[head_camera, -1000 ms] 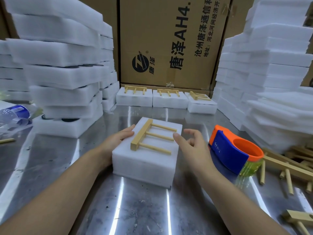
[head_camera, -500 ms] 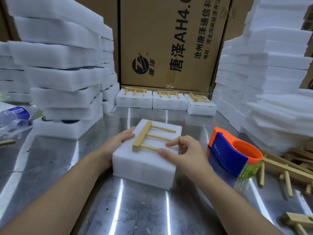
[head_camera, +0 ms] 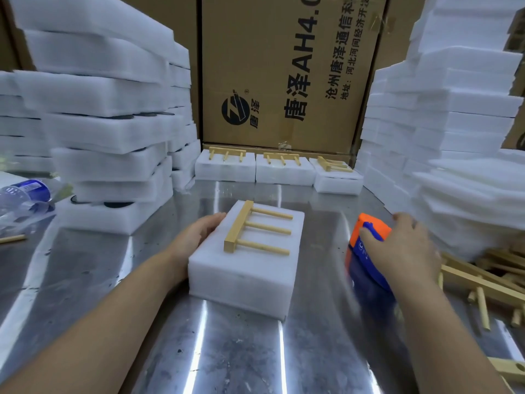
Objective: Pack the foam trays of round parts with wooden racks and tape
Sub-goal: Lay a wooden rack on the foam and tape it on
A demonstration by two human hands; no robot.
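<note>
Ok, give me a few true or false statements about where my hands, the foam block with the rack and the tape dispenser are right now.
The three-peg wooden rack lies on top of the near white foam block. True.
The right hand is on that rack. False: it is on the orange and blue tape dispenser, apart from the rack.
The left hand touches the block's left side. True.
Four rack-topped blocks line the brown cardboard box. False: three back foam blocks stand there.
</note>
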